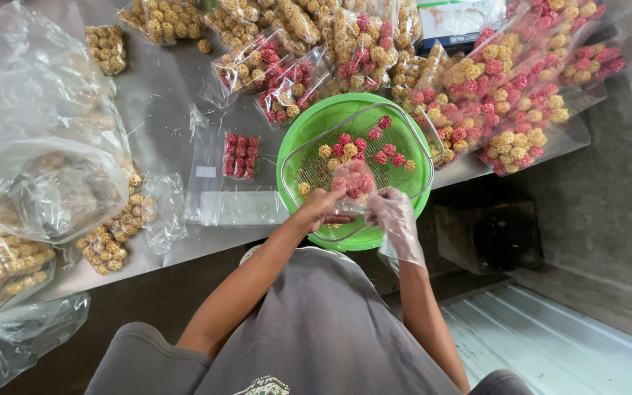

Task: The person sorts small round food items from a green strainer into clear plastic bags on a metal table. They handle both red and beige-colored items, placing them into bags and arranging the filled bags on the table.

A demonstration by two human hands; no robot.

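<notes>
A green plastic basket [294, 135] sits at the table's near edge, with a clear lining and loose red and yellow snack balls [371, 146] inside. Over its near side, both my hands hold a small clear bag of red balls [355, 181]. My left hand [322, 208], bare, grips the bag from the left. My right hand [393, 212], in a thin clear plastic glove, pinches it from the right.
A small filled bag of red balls [241, 155] lies left of the basket on flat clear bags [217, 205]. Packed bags of red and yellow balls [506, 95] crowd the back and right. Large clear sacks [38, 139] of yellow balls fill the left.
</notes>
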